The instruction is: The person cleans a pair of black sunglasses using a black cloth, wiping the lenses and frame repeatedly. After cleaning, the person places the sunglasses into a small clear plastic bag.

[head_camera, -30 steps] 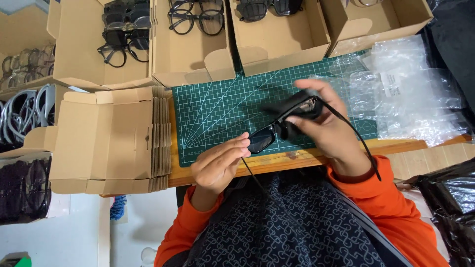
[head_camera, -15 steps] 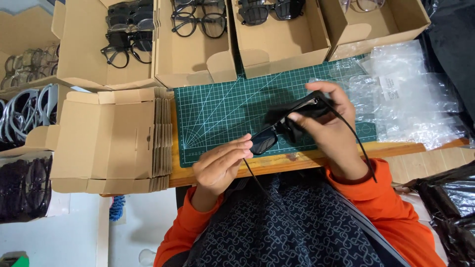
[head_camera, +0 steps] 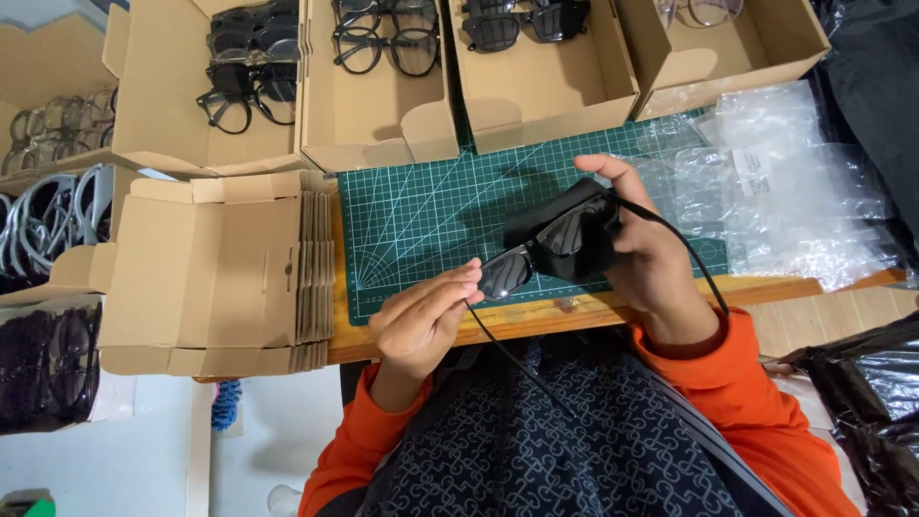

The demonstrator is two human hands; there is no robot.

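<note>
Black fabric fills my right hand (head_camera: 643, 251): I grip a soft dark pouch (head_camera: 565, 230) with my thumb on top and my fingers curled behind it, its mouth facing nine o'clock. Out of that mouth sticks a pair of dark sunglasses (head_camera: 522, 260), one lens still showing, the rest inside the cloth. My left hand (head_camera: 426, 316) is closed in a pinch on the exposed end of the sunglasses, fingertips together at the lens edge. A thin black cord (head_camera: 512, 354) runs from the pouch down toward six o'clock across my patterned dark apron (head_camera: 536, 450), and a second loop of it curves around my right wrist.

Both hands hover just above the near edge of the green cutting mat (head_camera: 421, 215), which lies on a wooden table edge (head_camera: 574, 311). At nine o'clock from my left hand a stack of flat folded cardboard boxes (head_camera: 220, 273) touches the mat's side. At twelve o'clock stand open cardboard boxes: one holds black-framed glasses (head_camera: 383, 43), the next one dark sunglasses (head_camera: 522, 21). At two o'clock from my right hand lies a heap of clear plastic bags (head_camera: 795, 191). At ten o'clock, well apart, more glasses (head_camera: 244, 91) sit in another box. My sleeves are orange.
</note>
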